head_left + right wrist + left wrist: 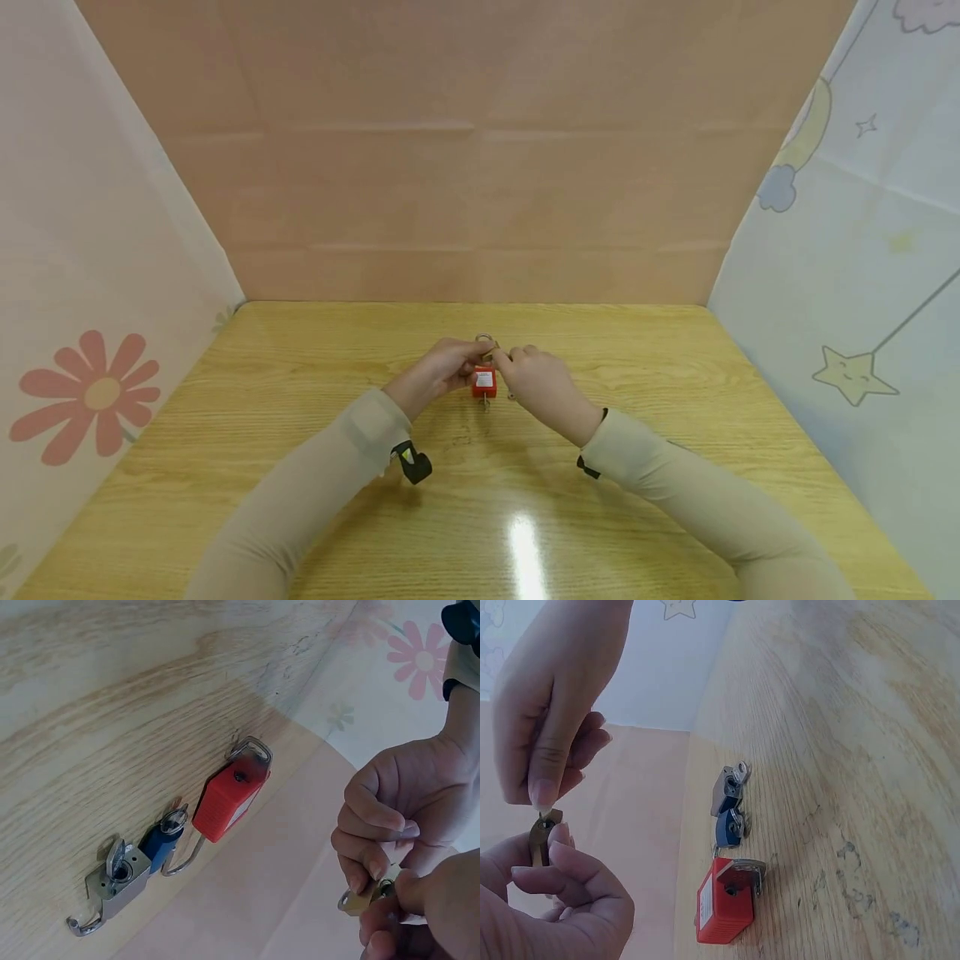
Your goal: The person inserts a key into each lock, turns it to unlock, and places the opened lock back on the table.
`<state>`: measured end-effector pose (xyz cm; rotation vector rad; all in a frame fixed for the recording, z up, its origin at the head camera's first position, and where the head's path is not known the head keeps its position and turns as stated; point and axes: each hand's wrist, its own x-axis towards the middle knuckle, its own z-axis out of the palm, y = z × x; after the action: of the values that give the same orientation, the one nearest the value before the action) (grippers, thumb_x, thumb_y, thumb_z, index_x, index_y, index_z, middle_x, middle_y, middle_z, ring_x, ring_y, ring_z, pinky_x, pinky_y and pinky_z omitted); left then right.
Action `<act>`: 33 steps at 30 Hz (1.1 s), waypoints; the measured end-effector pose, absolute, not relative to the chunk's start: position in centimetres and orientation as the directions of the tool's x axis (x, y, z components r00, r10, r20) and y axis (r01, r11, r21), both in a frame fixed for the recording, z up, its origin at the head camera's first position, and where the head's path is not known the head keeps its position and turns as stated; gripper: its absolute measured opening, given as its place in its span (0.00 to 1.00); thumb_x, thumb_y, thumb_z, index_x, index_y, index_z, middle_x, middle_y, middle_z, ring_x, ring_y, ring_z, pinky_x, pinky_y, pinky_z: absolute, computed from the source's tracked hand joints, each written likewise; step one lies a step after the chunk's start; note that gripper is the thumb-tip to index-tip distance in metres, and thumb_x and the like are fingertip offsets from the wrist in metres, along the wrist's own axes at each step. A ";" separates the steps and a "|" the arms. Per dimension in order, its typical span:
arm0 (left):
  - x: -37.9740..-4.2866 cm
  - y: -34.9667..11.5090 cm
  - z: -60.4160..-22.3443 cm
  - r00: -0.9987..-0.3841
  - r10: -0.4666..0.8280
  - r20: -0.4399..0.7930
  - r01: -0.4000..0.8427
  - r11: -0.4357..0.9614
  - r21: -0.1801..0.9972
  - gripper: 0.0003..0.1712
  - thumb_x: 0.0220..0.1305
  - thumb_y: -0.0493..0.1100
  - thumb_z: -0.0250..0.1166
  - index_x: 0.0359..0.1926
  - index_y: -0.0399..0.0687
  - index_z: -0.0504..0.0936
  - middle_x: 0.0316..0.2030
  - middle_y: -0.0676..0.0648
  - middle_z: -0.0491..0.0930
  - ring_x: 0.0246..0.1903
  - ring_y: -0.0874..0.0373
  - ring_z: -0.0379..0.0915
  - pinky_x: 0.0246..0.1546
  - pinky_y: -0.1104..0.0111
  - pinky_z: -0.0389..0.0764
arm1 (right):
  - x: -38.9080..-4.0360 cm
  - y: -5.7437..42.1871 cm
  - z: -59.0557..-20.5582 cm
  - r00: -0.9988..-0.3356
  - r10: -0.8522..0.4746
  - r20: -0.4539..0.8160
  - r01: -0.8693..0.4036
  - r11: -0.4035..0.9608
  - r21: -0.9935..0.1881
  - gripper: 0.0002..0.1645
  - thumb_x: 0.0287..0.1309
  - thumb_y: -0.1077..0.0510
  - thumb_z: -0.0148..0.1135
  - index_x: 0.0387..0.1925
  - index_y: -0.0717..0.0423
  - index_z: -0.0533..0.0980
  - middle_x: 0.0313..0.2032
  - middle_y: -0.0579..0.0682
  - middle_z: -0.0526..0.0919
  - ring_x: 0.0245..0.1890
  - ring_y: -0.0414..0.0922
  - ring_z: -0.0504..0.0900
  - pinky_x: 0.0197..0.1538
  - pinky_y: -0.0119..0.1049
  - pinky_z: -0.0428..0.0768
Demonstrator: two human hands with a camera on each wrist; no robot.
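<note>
My left hand (pixel 442 367) holds a small brass padlock (pixel 540 838) above the table, its keyhole end turned towards the other hand. From the opposite side my right hand (pixel 546 387) reaches in, thumb and fingers pinching a small key at the keyhole; the fingers hide most of that key. Below them on the table lies a red padlock (pixel 726 904) with a white label and a key in its lock. Beside it are a blue padlock (pixel 159 844) and a silver-grey padlock (pixel 120 889), each with a key in it.
The three padlocks lie in a row on the wood-grain table (pixel 315 500). A plain tan backdrop (pixel 472 192) rises behind the table, and patterned panels (pixel 862 292) stand at both sides. Dark marks show on the tabletop near the red padlock.
</note>
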<state>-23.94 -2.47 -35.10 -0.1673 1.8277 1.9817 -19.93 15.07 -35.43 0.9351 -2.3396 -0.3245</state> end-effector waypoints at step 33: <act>-24.1 -2.7 -35.4 -0.924 0.234 -0.303 -0.315 -0.018 0.949 0.13 0.63 0.45 0.67 0.37 0.37 0.85 0.23 0.53 0.80 0.22 0.62 0.66 0.32 0.72 0.73 | -21.0 14.9 -35.9 -0.591 -0.632 0.501 -0.668 0.732 0.134 0.10 0.64 0.53 0.62 0.36 0.56 0.75 0.16 0.45 0.74 0.15 0.39 0.75 0.15 0.29 0.71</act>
<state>-24.06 -2.71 -35.36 -0.0849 1.8905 2.0006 -20.98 14.87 -35.94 0.9842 -2.4054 0.0928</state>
